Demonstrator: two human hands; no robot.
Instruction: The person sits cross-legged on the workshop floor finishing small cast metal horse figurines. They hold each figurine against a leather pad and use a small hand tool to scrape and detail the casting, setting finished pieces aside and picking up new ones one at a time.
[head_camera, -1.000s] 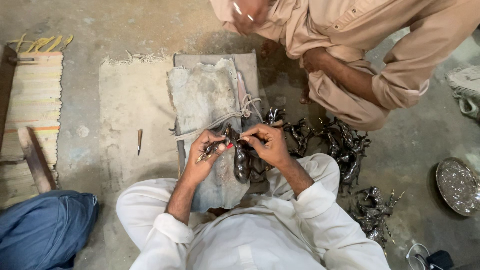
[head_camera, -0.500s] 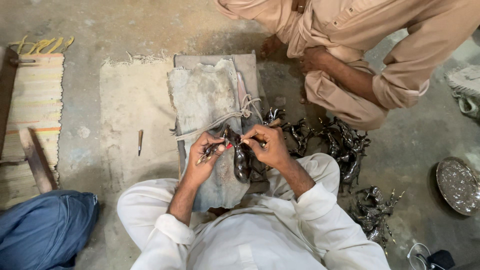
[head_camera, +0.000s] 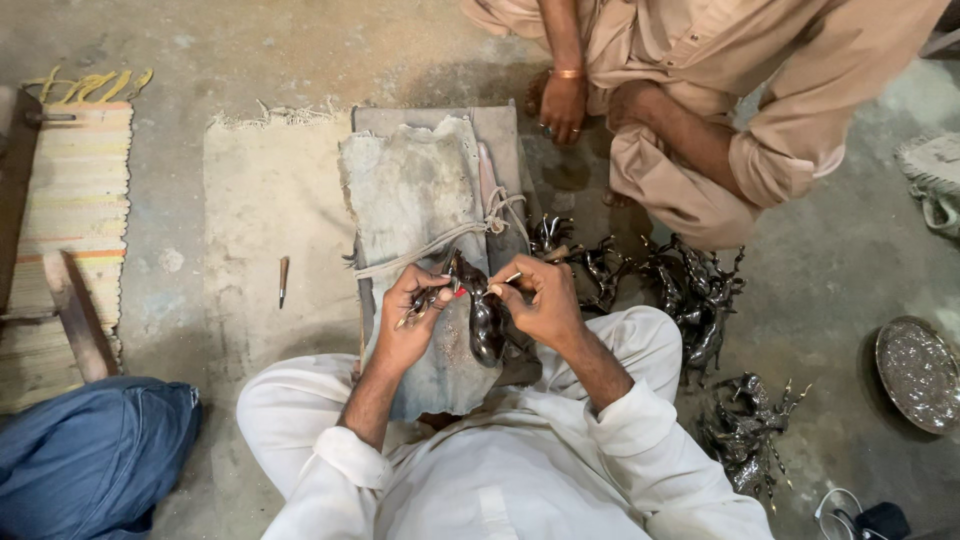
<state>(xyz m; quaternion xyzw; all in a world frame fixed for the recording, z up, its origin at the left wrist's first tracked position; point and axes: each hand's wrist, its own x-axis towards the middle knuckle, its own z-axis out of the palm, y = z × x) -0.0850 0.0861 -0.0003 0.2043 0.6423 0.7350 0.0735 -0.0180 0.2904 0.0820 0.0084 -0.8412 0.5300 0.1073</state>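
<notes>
Seen from above, centre of frame. Left hand (head_camera: 408, 320) closed in a narrow grip on a small dark metal piece with pale prongs (head_camera: 418, 306), fingers curled round it. Right hand (head_camera: 540, 300) closed likewise, pinching a thin pale metal tool (head_camera: 511, 277) between thumb and fingertips, tip directed toward the left hand. Between the two hands, touching both: a dark glossy metal figurine (head_camera: 484, 318), elongated, resting on a worn grey cloth pad (head_camera: 415, 190). Pad laid over a grey block (head_camera: 500, 130) and bound across with pale rope (head_camera: 450, 240), knotted at the block's right edge.

Right of centre, on the concrete floor (head_camera: 300, 40): a heap of dark metal animal figurines with thin legs and horns (head_camera: 690, 290), just beside the right forearm. A second heap of the same figurines (head_camera: 745, 430) at lower right. At far right edge, a round embossed silver-coloured metal plate (head_camera: 918, 372).

Left of the block: a pale fringed mat (head_camera: 270, 200) with a small wooden-handled chisel (head_camera: 284, 280) lying apart on it. Far left: a striped woven mat (head_camera: 75, 200). Lower left: blue cloth (head_camera: 90, 450).

Upper right: another person crouching in tan clothing (head_camera: 760, 90), one hand with a gold-coloured bangle (head_camera: 566, 73) hanging near the block's upper right corner.
</notes>
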